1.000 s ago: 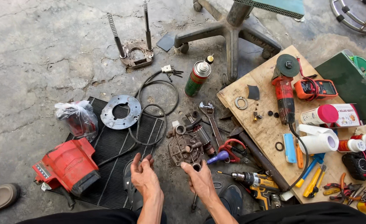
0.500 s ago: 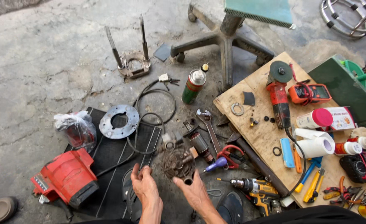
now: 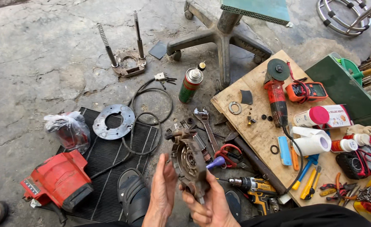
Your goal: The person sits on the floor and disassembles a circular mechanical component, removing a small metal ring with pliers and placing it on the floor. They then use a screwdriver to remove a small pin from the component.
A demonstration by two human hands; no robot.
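Hands meet low in view, the right hand [image 3: 208,204] gripping a rusty motor housing [image 3: 189,162] from beneath, the left hand [image 3: 163,189] open-palmed against its side, above a yellow drill [image 3: 252,187], a wrench [image 3: 205,122], then a spray can [image 3: 190,85].

The single head view looks steeply down, close over both hands, at the concrete floor [image 3: 34,54] (perhaps tilted slightly forward).
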